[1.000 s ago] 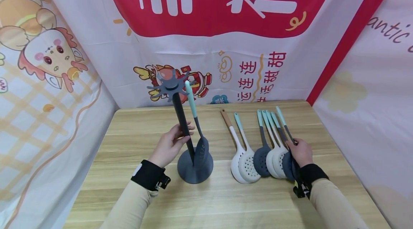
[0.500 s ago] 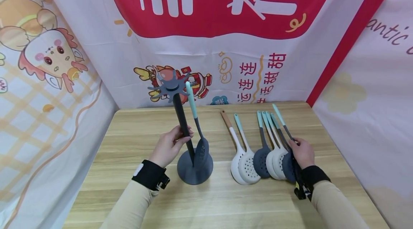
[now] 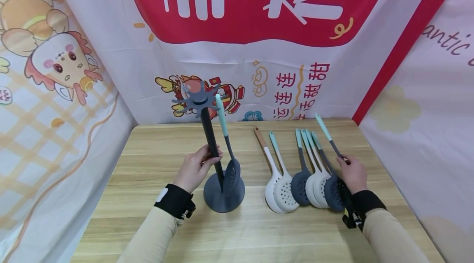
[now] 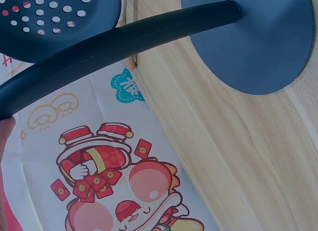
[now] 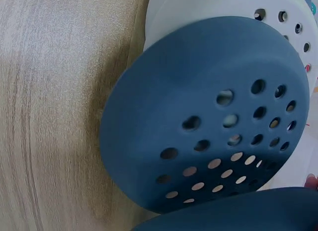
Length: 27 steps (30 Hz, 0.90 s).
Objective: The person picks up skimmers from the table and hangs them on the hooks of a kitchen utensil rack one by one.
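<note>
My left hand (image 3: 195,169) grips the black pole (image 3: 209,131) of a utensil stand, whose spoked hook top (image 3: 200,99) is above and round grey base (image 3: 214,200) on the table. A dark skimmer (image 3: 232,175) with a mint handle hangs from the stand; its holes show in the left wrist view. At the right, my right hand (image 3: 353,173) pinches the dark shaft of a mint-handled utensil (image 3: 324,127). Hand and wrist hide most of its head, though a dark smooth edge (image 5: 238,211) shows in the right wrist view, overlapping a dark skimmer (image 5: 144,121) on the table.
Left of my right hand lie several skimmers side by side, handles away from me: a white one (image 3: 319,197) and a dark one (image 3: 300,187) among them. Further left are a white spoon-like utensil (image 3: 271,197) with a brown handle and a white skimmer (image 3: 286,201). Printed cloth (image 3: 207,57) hangs behind the table.
My right hand has moved slightly right with the mint-handled utensil, uncovering more of the dark skimmer beside it. The left hand still holds the pole.
</note>
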Tool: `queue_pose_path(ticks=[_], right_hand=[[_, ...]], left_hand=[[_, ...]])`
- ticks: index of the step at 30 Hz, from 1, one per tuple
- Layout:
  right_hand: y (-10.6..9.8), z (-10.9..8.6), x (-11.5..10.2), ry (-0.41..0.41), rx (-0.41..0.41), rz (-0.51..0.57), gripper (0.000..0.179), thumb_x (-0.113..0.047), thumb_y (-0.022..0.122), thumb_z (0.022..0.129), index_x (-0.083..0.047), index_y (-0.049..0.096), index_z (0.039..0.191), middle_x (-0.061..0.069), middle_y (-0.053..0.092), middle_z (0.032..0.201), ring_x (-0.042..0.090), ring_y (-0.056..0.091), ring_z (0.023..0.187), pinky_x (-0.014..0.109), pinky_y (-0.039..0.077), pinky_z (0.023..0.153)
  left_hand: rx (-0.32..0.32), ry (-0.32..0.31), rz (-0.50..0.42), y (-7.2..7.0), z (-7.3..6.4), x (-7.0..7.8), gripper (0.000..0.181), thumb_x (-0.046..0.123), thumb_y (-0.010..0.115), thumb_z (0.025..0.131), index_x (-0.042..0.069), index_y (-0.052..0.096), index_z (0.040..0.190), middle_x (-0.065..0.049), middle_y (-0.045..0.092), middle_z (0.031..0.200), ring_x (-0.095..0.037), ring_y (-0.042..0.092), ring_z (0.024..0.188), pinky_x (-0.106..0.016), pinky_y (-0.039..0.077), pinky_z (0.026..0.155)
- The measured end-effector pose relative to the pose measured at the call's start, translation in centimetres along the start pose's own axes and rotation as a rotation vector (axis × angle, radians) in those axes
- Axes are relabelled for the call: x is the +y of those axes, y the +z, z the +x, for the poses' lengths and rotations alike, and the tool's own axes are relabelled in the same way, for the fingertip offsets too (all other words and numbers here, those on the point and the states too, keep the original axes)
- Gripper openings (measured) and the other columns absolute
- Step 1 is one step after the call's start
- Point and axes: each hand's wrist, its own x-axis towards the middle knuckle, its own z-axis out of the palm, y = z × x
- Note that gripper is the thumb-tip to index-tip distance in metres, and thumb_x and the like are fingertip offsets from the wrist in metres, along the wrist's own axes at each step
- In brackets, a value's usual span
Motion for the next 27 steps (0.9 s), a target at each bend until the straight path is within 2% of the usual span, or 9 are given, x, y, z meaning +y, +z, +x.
queue_pose_path(ticks=[6, 13, 17, 24, 27], right_hand=[[-0.4, -0.3, -0.8, -0.008, 0.019, -0.002, 0.039, -0.024, 0.051, 0.104, 0.004, 0.059, 0.13, 0.028, 0.065, 0.114, 0.035, 0.06, 0.088, 0.028, 0.043, 0.063], [-0.7, -0.3, -1.8, -0.136, 0.098, 0.003, 0.034, -0.017, 0.056, 0.102, 0.006, 0.062, 0.126, 0.03, 0.068, 0.108, 0.038, 0.063, 0.086, 0.032, 0.045, 0.064], [-0.7, -0.2, -2.1, -0.165, 0.12, 0.01, 0.033, -0.017, 0.057, 0.102, 0.005, 0.063, 0.125, 0.028, 0.069, 0.105, 0.037, 0.063, 0.085, 0.033, 0.044, 0.065], [-0.9, -0.1, -2.5, -0.204, 0.146, 0.032, 0.034, -0.021, 0.055, 0.103, 0.003, 0.064, 0.126, 0.024, 0.07, 0.099, 0.028, 0.057, 0.073, 0.025, 0.039, 0.056], [-1.2, -0.2, -3.1, -0.213, 0.154, 0.056, 0.035, -0.022, 0.054, 0.104, 0.003, 0.064, 0.126, 0.023, 0.07, 0.099, 0.027, 0.056, 0.074, 0.022, 0.039, 0.056]], left_hand=[[0.011, 0.022, -0.01, 0.1, 0.0, 0.0, 0.022, 0.012, 0.061, 0.097, 0.008, 0.062, 0.119, -0.01, 0.074, 0.11, -0.022, 0.073, 0.1, -0.035, 0.059, 0.088], [0.046, 0.035, -0.011, 0.4, -0.1, 0.0, 0.025, 0.011, 0.063, 0.095, 0.007, 0.062, 0.12, -0.011, 0.074, 0.109, -0.022, 0.073, 0.1, -0.034, 0.059, 0.087], [0.083, 0.055, -0.009, 0.8, -0.2, 0.0, 0.027, 0.01, 0.065, 0.094, 0.006, 0.063, 0.12, -0.011, 0.075, 0.108, -0.022, 0.074, 0.099, -0.032, 0.06, 0.085], [0.126, 0.05, -0.022, 1.6, 0.1, 0.2, 0.024, 0.008, 0.067, 0.092, 0.005, 0.065, 0.116, -0.012, 0.075, 0.107, -0.022, 0.074, 0.096, -0.03, 0.06, 0.083], [0.149, 0.054, -0.025, 1.9, 0.2, 0.2, 0.021, 0.007, 0.068, 0.091, 0.005, 0.066, 0.112, -0.012, 0.075, 0.106, -0.022, 0.075, 0.095, -0.029, 0.06, 0.081]])
